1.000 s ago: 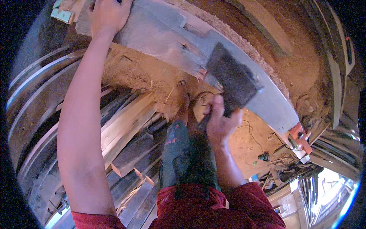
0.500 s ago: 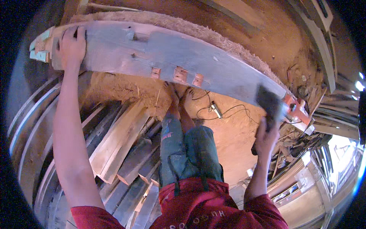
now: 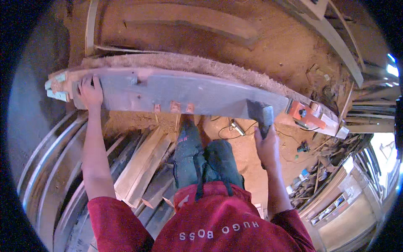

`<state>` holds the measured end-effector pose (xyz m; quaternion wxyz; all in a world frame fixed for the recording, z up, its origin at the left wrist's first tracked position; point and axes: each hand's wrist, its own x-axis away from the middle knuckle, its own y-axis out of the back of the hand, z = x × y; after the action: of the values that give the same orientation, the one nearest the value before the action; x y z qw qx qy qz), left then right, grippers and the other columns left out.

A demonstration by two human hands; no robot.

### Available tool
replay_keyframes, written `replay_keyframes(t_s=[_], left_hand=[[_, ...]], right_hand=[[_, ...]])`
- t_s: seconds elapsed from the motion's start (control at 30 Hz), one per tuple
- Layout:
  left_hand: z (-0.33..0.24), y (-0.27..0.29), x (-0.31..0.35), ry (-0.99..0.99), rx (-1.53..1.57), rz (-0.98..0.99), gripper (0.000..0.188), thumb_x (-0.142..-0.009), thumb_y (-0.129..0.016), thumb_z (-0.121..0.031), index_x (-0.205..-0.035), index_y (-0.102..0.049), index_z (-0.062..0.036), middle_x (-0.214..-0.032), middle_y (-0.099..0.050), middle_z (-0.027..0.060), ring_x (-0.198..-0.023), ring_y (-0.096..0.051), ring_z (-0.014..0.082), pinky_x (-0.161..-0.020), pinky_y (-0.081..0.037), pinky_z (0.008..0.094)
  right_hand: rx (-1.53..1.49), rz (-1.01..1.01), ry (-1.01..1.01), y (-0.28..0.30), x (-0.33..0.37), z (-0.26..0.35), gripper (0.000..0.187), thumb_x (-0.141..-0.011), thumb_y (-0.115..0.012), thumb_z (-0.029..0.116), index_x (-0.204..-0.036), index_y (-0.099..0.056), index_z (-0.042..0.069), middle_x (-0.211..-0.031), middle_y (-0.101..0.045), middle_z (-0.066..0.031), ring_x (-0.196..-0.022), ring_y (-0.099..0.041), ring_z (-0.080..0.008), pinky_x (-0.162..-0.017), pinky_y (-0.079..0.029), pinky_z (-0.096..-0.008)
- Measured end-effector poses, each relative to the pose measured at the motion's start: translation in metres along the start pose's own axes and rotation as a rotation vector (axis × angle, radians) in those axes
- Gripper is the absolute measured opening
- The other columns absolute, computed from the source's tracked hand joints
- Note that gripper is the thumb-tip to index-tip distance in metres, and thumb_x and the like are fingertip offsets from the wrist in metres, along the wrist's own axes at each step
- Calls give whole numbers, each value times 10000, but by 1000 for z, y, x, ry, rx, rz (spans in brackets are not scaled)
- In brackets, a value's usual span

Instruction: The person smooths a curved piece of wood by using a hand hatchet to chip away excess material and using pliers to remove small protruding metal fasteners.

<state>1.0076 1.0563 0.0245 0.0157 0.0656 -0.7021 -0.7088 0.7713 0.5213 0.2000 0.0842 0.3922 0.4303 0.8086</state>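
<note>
A long, grey-faced wooden beam [image 3: 189, 90] lies across in front of me, its far edge rough and fibrous. My left hand [image 3: 90, 92] rests on its left end, fingers spread over the surface. In my right hand [image 3: 268, 145] is a hammer with a dark, blocky head [image 3: 260, 112], gripped by its handle. The head is over the beam's near edge on the right; whether it touches the wood I cannot tell. Several notches [image 3: 175, 106] are cut into the near edge. An orange power tool [image 3: 305, 115] sits on the beam's right end.
Stacked planks [image 3: 145, 164] lie to the left of my legs. A cord with a pale connector [image 3: 237, 127] runs over the earth floor on the near side. Wood scraps [image 3: 325, 166] are heaped at the right, and a curved timber [image 3: 331, 38] lies at the far right.
The hammer has moved left along the beam, away from the orange tool. My view has shifted, so the beam appears lower. My left hand stays on the beam's left end.
</note>
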Motion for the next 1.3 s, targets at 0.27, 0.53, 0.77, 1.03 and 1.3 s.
replay_keyframes(t_s=[0.27,0.53,0.77,1.03,1.3], left_hand=[[-2,-2,5,-34,18,7,370,-950,-526,-376,-1122,-706,-102,-1284,-624,103,-1319,-466,313,-1098,-315,547],[-29,2,3,26,-85,19,428,-912,-516,-443,-1123,-717,-130,-1270,-638,125,-1319,-459,316,-1142,-259,526],[8,-16,-4,19,-108,58,533,-919,-478,-485,-1207,-689,-89,-1300,-623,166,-1287,-500,362,-1104,-344,464],[-25,3,-3,117,-92,47,580,-937,-444,-568,-1232,-681,-128,-1209,-658,220,-1166,-599,411,-1012,-449,461],[18,-16,-26,72,-130,114,633,-914,-425,-611,-1296,-641,-155,-1264,-626,228,-1206,-570,420,-1052,-420,473]], right_hand=[[48,78,-55,15,2,9,402,-948,-613,308,-1111,-510,-45,-787,-650,-315,-744,-640,-501,-612,-486,-583],[-168,-112,32,-39,16,-24,255,-957,-626,191,-1029,-545,-41,-692,-660,-191,-598,-664,-354,-528,-476,-451],[-880,-4,85,-106,39,0,195,-1007,-559,173,-951,-551,-13,-648,-556,-40,-517,-542,-129,-480,-442,-273],[-907,9,271,-182,27,-20,220,-1007,-573,190,-992,-524,-25,-723,-568,-75,-546,-553,-142,-495,-456,-288],[-938,-98,345,-199,29,-24,244,-1006,-556,157,-1111,-483,-51,-726,-568,-105,-542,-545,-161,-499,-475,-289]])
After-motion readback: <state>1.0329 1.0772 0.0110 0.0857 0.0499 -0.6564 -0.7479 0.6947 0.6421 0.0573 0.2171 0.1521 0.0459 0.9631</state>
